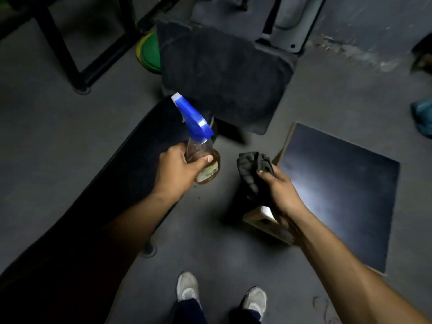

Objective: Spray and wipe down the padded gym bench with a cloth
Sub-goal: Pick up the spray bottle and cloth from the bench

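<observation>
The padded gym bench has a long black pad (pixel 98 195) running from the lower left up to the centre, and a second dark, dusty-looking pad (pixel 222 80) angled up beyond it. My left hand (pixel 180 169) grips a clear spray bottle (pixel 205 160) holding brownish liquid; its blue and white trigger head points up and left, above the long pad's far end. My right hand (pixel 278 185) holds a crumpled black cloth (pixel 254 169) to the right of the bench, over the floor.
A glossy black-topped wooden box (pixel 339 190) stands on the grey floor at right, close under my right hand. A black metal frame (pixel 63 50) stands at upper left, with a green and yellow disc (pixel 149 52) behind the bench. My two grey shoes (pixel 187 288) are at the bottom.
</observation>
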A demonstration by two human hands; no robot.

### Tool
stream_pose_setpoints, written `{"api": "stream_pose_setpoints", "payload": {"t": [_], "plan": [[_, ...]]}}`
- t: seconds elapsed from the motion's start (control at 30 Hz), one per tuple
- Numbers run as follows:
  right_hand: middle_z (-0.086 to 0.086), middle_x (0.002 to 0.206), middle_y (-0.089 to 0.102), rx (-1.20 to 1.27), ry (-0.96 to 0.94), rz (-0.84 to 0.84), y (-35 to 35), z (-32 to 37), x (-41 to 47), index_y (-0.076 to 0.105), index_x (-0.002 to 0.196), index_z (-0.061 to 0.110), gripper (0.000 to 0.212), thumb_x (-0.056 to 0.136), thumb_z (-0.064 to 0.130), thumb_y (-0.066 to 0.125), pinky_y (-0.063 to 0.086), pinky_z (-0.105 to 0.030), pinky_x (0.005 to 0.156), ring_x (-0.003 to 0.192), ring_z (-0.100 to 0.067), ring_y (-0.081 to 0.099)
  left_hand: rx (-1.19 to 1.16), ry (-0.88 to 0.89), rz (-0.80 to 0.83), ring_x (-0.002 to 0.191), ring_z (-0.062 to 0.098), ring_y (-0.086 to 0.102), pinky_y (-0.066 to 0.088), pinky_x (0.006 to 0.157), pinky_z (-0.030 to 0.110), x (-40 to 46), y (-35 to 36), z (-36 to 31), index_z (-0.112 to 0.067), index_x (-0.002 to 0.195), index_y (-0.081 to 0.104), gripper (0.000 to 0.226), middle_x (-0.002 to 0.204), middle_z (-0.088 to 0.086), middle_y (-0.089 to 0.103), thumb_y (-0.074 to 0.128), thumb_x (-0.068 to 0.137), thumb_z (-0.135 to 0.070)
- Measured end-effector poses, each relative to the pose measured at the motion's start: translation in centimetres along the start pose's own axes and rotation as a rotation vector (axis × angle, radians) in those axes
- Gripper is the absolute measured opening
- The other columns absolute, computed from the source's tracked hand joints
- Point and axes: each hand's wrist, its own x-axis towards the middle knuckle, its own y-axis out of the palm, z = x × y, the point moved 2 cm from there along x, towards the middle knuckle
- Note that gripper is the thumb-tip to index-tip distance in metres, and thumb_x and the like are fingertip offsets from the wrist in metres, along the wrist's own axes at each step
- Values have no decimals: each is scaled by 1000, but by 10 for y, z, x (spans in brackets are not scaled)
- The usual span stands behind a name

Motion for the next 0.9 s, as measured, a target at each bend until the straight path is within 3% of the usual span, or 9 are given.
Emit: {"api": "stream_pose_setpoints", "payload": {"t": [0.13, 0.23, 0.33, 0.4, 0.5, 0.6, 0.67, 0.77, 0.9], "plan": [[-6, 110, 82, -63, -26, -147, -90, 14, -17, 74, 122, 13, 26, 107, 9, 53, 56, -28, 75, 88, -17, 73, 3, 81, 63, 79, 6, 70, 56, 74, 29, -21, 48, -75, -20, 91, 77, 29, 78, -8, 75, 84, 72, -41], [-1, 91, 82, -132, -9, -315, -154, 19, -30, 77, 108, 11, 21, 104, 7, 57, 57, -23, 64, 82, -19, 75, -20, 122, 140, 80, 3, 71, 56, 74, 26, -34, 90, -115, -23, 92, 77, 27, 77, -12, 75, 84, 72, -40], [0, 92, 83, -232, -1, -455, -207, 14, -35, 80, 98, 19, 17, 96, 17, 63, 60, -37, 80, 96, -30, 77, -73, 162, 218, 82, 4, 72, 59, 81, 38, -42, 132, -141, -24, 93, 76, 30, 82, -12, 76, 83, 70, -42], [1, 94, 82, -315, -47, -497, -233, 13, -34, 79, 100, 28, 20, 90, 25, 62, 60, -46, 91, 100, -30, 76, -74, 188, 242, 82, 5, 72, 58, 82, 38, -47, 158, -154, -21, 94, 76, 29, 83, -11, 76, 85, 72, -37], [-6, 100, 79, -665, -216, -550, -255, 23, -36, 75, 109, 23, 25, 91, 15, 59, 52, -41, 82, 95, -32, 69, -25, 204, 237, 82, 3, 70, 57, 80, 31, -52, 188, -167, -22, 93, 76, 27, 81, -14, 74, 85, 73, -37], [-4, 125, 76, -1159, -361, -434, -262, 23, -34, 70, 129, 25, 45, 87, 12, 63, 52, -41, 97, 114, -33, 67, -3, 195, 249, 80, 3, 70, 57, 79, 30, -56, 210, -172, -21, 93, 76, 26, 80, -15, 73, 85, 73, -36], [-3, 141, 67, -1390, -304, -265, -268, 10, -31, 65, 138, 26, 48, 91, 22, 64, 45, -43, 112, 131, -31, 60, 5, 197, 254, 81, 2, 69, 56, 80, 29, -59, 219, -175, -20, 95, 75, 26, 81, -15, 73, 85, 74, -33], [-1, 164, 45, -1484, -187, -136, -272, -9, -32, 51, 152, 28, 56, 97, 31, 60, 25, -44, 127, 151, -26, 40, -10, 190, 254, 82, 1, 69, 56, 80, 28, -59, 228, -176, -22, 95, 74, 26, 81, -17, 73, 85, 74, -33], [-1, 168, 40, -1451, -230, -165, -273, -15, -36, 46, 157, 27, 61, 98, 30, 60, 19, -43, 131, 155, -24, 35, -58, 181, 285, 86, 3, 71, 58, 86, 36, -57, 233, -171, -24, 99, 73, 30, 87, -15, 75, 85, 73, -32]]}}
